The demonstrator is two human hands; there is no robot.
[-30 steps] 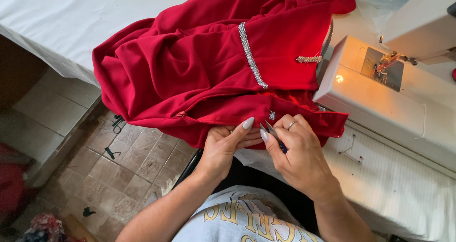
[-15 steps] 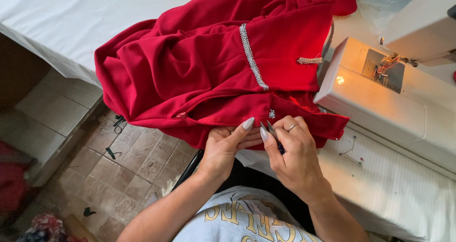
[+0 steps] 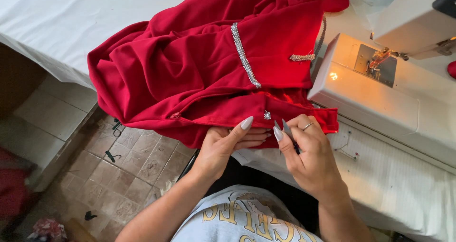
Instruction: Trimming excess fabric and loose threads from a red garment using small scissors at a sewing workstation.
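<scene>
A red garment (image 3: 199, 75) with a silver beaded trim strip (image 3: 244, 56) lies bunched on the white table (image 3: 57, 18), its lower edge hanging over the front. My left hand (image 3: 225, 144) pinches that lower edge from below. My right hand (image 3: 306, 151) holds the same edge just to the right, fingers closed around a thin dark tool that is mostly hidden. A small silver stud (image 3: 267, 114) sits on the fabric between the two hands.
A white sewing machine (image 3: 380, 85) with its lamp lit stands to the right, touching the garment. A padded white cover (image 3: 394, 175) drapes the table front. A tiled floor (image 3: 118, 170) with scraps lies below left.
Both hands stay on the garment edge with only slight finger shifts. The view has drifted a little.
</scene>
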